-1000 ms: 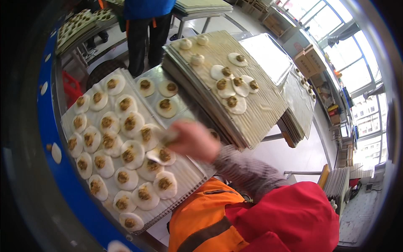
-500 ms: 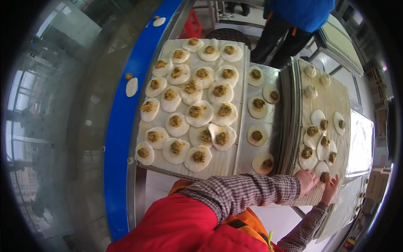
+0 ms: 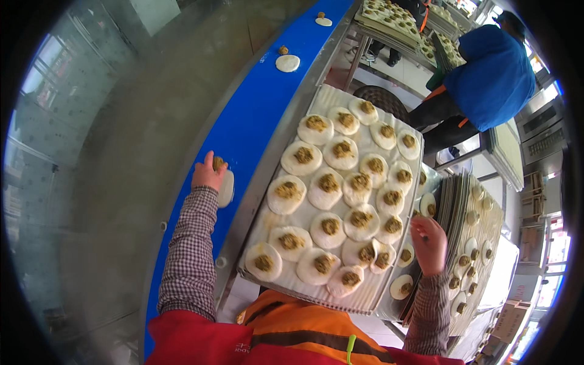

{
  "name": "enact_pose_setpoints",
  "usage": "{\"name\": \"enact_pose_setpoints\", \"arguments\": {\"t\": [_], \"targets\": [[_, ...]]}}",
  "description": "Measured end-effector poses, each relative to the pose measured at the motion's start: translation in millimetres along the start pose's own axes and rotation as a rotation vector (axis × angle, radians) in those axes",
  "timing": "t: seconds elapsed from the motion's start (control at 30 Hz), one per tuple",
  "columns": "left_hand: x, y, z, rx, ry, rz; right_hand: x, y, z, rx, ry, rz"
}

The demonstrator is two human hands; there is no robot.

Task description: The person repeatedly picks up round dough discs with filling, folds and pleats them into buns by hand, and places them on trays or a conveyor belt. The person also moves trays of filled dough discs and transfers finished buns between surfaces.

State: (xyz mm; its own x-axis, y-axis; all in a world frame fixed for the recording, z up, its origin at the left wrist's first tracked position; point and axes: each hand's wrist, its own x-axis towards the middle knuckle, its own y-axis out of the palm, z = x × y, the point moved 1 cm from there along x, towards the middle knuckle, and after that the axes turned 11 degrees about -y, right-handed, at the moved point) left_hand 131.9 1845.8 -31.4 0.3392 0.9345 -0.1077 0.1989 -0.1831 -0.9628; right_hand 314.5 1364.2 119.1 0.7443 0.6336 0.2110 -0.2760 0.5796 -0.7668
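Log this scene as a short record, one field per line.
Left hand: bare left hand, fingers at a filling ball beside a dough disc
Right hand: bare right hand, fingers curled near the tray's right edge; grip unclear
Belt: blue belt, two more discs farther up, each with filling beside it
Tray: pale-lined tray, rows of filling-topped discs, some overlapping
Right side: stacked boards, more discs on top
Background: person in blue top
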Motion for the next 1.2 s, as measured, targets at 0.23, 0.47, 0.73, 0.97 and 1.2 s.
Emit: {"name": "enact_pose_setpoints", "arguments": {"t": [0.23,0.47,0.73,0.97,1.2], "targets": [[-14.9,-11.3,84.9,-0.483,0.213,0.236,214.5,157.5,73.9,-0.032,-0.470,0.229],[-105.4,-21.2,170.6,-0.465,0.147,0.336,428.5,339.4,87.2,-0.105,-0.274,0.234],[-153.0,-21.3,236.6,-0.310,-0.113,0.305,438.1,413.3,120.6,-0.471,-0.351,0.613],[-191.3,-28.4,300.5,-0.639,-0.441,0.500,308.6,372.2,135.3,-0.169,-0.845,0.579],[-243.3,-21.5,401.1,-0.205,-0.443,0.777,289.5,396.6,150.7,-0.194,-0.168,1.009]]}}
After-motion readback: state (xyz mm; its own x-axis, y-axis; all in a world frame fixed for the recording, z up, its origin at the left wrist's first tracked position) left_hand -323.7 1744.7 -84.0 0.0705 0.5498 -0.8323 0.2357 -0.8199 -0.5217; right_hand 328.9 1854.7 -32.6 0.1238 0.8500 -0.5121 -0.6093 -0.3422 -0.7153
